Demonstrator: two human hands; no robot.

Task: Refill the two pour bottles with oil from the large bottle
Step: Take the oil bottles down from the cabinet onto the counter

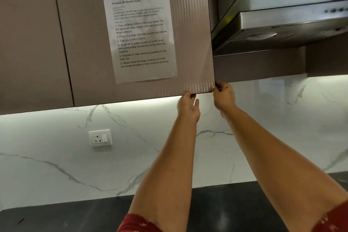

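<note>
No oil bottle is in view. Both arms reach up to the lower right corner of a brown wall cabinet door [192, 43]. My left hand [188, 105] grips the door's bottom edge, with its fingertips hooked behind it. My right hand [224, 96] grips the door's bottom right corner, fingers curled round the edge. The door looks shut or barely ajar. A printed task sheet [141, 32] is taped on the door's front.
A steel range hood [282, 20] juts out just right of the cabinet. Below run a white marble backsplash [56, 156] with a wall socket [100, 137] and a dark countertop [75, 216]. Another cabinet door [28, 39] sits to the left.
</note>
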